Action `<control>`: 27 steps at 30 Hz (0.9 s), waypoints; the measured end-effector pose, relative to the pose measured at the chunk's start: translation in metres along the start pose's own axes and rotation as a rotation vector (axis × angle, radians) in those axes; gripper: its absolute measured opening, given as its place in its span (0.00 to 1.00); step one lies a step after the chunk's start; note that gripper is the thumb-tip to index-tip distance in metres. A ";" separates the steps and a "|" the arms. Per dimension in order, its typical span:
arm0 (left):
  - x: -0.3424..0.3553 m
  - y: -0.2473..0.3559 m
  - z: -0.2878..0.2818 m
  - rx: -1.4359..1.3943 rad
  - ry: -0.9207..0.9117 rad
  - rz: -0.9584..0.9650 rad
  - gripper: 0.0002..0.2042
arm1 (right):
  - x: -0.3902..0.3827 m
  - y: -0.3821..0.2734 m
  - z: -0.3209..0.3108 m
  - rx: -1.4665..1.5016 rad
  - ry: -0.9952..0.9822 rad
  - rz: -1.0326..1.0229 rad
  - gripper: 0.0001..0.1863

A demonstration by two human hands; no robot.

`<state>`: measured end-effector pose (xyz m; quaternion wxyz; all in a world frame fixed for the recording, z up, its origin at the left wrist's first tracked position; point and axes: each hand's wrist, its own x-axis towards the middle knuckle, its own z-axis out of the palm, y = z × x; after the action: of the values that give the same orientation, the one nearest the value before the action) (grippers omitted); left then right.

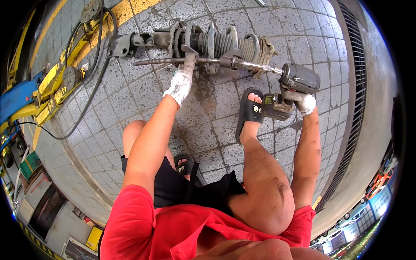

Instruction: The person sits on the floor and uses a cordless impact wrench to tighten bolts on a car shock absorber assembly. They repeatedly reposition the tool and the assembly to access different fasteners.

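Note:
A car strut with a coil spring [225,43] lies on the grey tiled floor in front of me. A spring compressor with a long threaded rod [160,62] is clamped along it. My left hand [182,80], in a white work glove, grips the compressor's hook where it meets the rod. My right hand [301,102], also gloved, holds a grey cordless impact wrench [294,84] by its handle. The wrench's socket sits on the rod's right end [260,66]. I am squatting, with my right foot in a black sandal [249,110] just below the strut.
A yellow and blue car lift arm [47,86] with round pads and a black hose [93,93] lies at the left. A long metal drain grate [351,108] runs down the right side. Boxes and shelves [30,167] stand at the lower left.

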<state>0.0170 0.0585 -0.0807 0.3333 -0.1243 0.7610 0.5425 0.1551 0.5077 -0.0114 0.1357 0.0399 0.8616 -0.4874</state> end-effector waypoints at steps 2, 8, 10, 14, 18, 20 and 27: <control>-0.003 0.005 -0.002 0.009 -0.013 0.000 0.45 | 0.000 -0.003 0.001 -0.023 0.004 -0.006 0.18; -0.019 0.027 -0.001 0.042 -0.019 -0.026 0.47 | 0.000 -0.009 0.001 0.289 0.008 0.174 0.19; -0.013 0.022 -0.002 0.048 -0.025 -0.040 0.48 | 0.000 -0.008 0.001 0.284 0.027 0.162 0.18; -0.012 0.019 -0.001 0.026 -0.036 -0.021 0.49 | -0.002 0.002 0.005 0.155 0.063 0.069 0.19; -0.012 0.021 -0.002 0.022 -0.038 -0.034 0.48 | -0.001 -0.007 0.003 0.158 0.035 0.110 0.18; -0.012 0.021 -0.003 0.036 -0.050 -0.028 0.48 | 0.000 -0.012 0.004 0.245 0.052 0.208 0.18; -0.006 0.014 -0.005 -0.011 -0.075 -0.017 0.49 | 0.002 -0.014 0.004 0.171 0.043 0.156 0.17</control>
<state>0.0119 0.0588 -0.0654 0.3655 -0.1122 0.7438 0.5483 0.1509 0.4969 -0.0020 0.1510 0.1286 0.8140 -0.5460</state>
